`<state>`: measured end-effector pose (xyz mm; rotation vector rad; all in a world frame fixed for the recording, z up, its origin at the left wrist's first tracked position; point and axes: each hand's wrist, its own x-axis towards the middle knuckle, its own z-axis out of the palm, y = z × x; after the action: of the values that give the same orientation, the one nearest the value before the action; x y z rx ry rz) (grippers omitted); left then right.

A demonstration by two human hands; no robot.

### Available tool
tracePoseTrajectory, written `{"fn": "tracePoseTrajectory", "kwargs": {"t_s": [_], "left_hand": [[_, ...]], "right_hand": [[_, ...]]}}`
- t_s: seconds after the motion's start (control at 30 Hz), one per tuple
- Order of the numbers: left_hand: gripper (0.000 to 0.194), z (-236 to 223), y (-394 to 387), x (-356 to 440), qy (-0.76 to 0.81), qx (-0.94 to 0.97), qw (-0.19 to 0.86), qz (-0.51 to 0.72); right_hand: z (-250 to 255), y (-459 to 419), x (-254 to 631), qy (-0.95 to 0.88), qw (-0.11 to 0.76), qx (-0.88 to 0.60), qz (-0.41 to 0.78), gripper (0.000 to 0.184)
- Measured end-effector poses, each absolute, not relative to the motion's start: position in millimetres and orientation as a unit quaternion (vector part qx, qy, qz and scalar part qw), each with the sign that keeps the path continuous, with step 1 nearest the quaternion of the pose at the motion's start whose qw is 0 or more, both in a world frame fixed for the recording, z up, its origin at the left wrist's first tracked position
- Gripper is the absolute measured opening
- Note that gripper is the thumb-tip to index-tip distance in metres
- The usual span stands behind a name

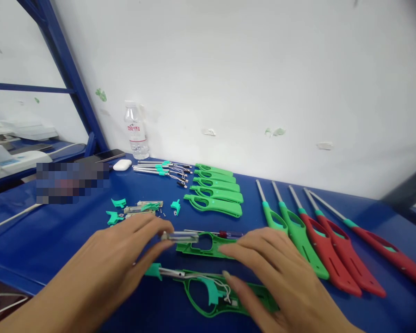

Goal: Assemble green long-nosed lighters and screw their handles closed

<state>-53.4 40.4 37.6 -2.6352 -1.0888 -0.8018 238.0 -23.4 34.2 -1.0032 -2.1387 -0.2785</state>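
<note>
My left hand (121, 252) pinches a small clear fuel tank (183, 237) with a metal end between thumb and fingers. Fingers apart, my right hand (277, 270) hovers over the right ends of two green lighter shell halves; whether it touches them I cannot tell. The nearer shell half (194, 303) lies with its inside up, holding a metal tube (171, 272), a teal trigger (212, 291) and white wires (227, 290). Behind it lies the other green shell half (223, 249). A screwdriver (230, 234) rests at that one's far edge.
Several green shells (213, 206) and wired metal tubes (149, 169) lie at the back. Loose teal parts (114, 217) and fuel tanks (140, 210) sit left. Green lighters (303, 236) and red lighters (333, 259) stretch along the right. A water bottle (137, 134) stands by the wall.
</note>
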Motion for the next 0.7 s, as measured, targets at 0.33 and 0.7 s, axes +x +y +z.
{"fn": "tracePoseTrajectory", "kwargs": {"t_s": [0.33,0.7], "left_hand": [[0.022,28.9,8.4,-19.7,-0.279,-0.901,0.014,-0.334],[0.042,16.2,89.9,-85.3,-0.433,-0.870,0.033,-0.233]], "right_hand": [[21.7,-24.1,234.8,-0.866,0.324,-0.336,-0.180,0.026],[25.3,-22.8,238.9,-0.866,0.315,-0.354,-0.158,0.027]]}}
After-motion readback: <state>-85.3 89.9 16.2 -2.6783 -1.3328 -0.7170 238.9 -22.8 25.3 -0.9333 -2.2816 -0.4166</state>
